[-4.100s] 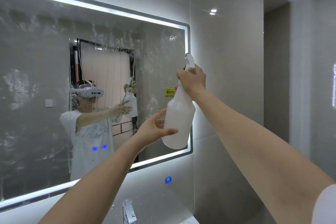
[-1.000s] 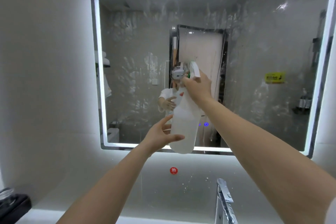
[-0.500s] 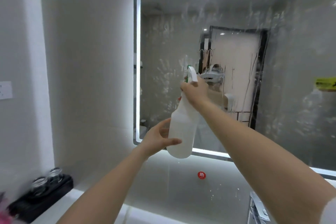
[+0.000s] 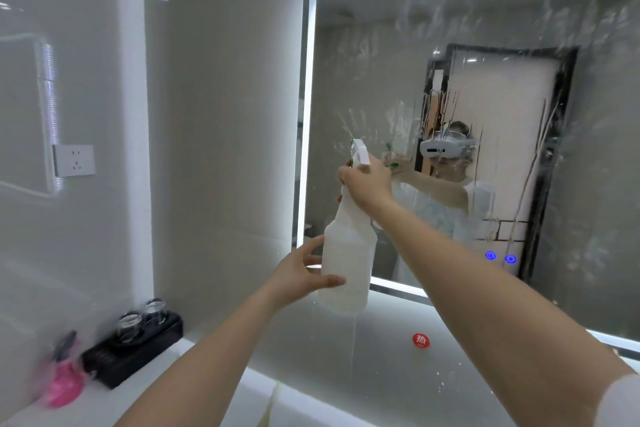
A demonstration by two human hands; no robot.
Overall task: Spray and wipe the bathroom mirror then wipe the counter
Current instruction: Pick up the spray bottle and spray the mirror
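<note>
Plastic spray bottle (image 4: 348,263) is translucent white, matt-ish; mirror (image 4: 363,87) glass glossy but streaked w/ wet drips; wall tiles (image 4: 221,114) smooth & glossy; counter (image 4: 145,388) smooth white; black tray (image 4: 138,359) matt, w/ clear glass cups (image 4: 130,322).

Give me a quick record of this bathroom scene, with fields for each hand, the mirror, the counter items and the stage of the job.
right hand: grips the spray bottle at its trigger neck, raised before the mirror
left hand: holds the bottle's lower body, thumb across the front
mirror: streaked with drips and smears
counter: black tray with two glasses, blurred pink bottle beside it
stage: spraying; no cloth in view
</note>
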